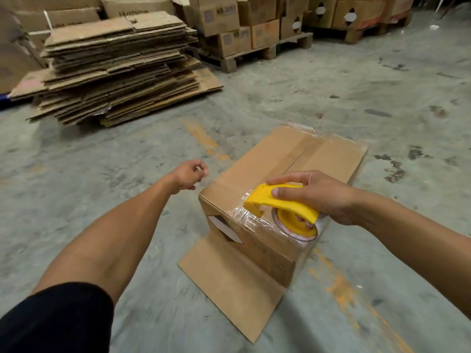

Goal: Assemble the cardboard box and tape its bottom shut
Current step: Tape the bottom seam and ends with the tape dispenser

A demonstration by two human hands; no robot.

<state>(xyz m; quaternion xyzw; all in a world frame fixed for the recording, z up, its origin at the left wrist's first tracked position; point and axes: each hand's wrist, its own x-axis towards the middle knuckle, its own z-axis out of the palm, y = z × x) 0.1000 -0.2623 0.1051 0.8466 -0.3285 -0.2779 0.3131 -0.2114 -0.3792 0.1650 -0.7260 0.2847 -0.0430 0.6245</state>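
A brown cardboard box [257, 171] stands on the concrete floor with its closed flaps facing up. Clear tape runs along its centre seam and over the near edge. One loose flap [229, 281] lies flat on the floor toward me. My right hand [318, 194] grips a yellow tape dispenser [280, 205] with a clear tape roll, pressed at the box's near top edge. My left hand [190, 175] hovers just left of the box, fingers loosely curled, holding nothing and not touching the cardboard.
A tall stack of flattened cartons [114, 67] sits on the floor at the far left. Wooden pallets with filled boxes [244, 29] line the back. Orange paint marks [339, 284] streak the grey floor.
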